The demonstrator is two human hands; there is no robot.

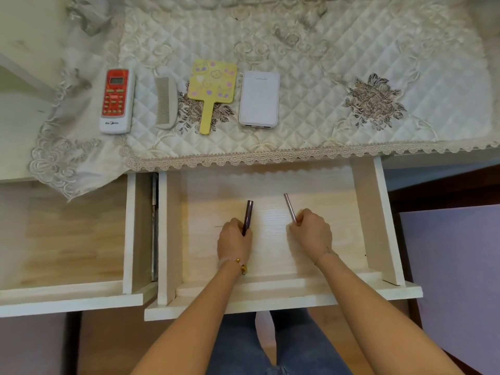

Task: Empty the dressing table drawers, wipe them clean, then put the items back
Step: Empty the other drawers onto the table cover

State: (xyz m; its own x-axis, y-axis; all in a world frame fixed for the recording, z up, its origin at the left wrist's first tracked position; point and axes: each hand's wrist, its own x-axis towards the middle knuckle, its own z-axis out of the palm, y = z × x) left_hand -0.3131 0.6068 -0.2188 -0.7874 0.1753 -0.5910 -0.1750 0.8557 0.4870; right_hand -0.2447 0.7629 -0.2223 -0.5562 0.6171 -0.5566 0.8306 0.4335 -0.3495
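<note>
Two drawers of the white dressing table are pulled out. Both my hands are inside the right drawer (373,212), low over its pale wooden floor. My left hand (234,243) is shut on a dark purple tube (248,213) that points away from me. My right hand (313,230) is shut on a pink metallic tube (290,207), tilted up and to the left. The left drawer (75,239) holds nothing that I can see. On the quilted table cover (324,77) lie a red and white remote (117,100), a grey comb (165,103), a yellow hand mirror (211,90) and a white power bank (259,100).
A lace edge of the cover (59,169) hangs over the back of the left drawer. A metal slide rail (154,226) runs between the two drawers. My knees in blue jeans (243,345) are under the right drawer front. A lilac surface (454,266) stands at the right.
</note>
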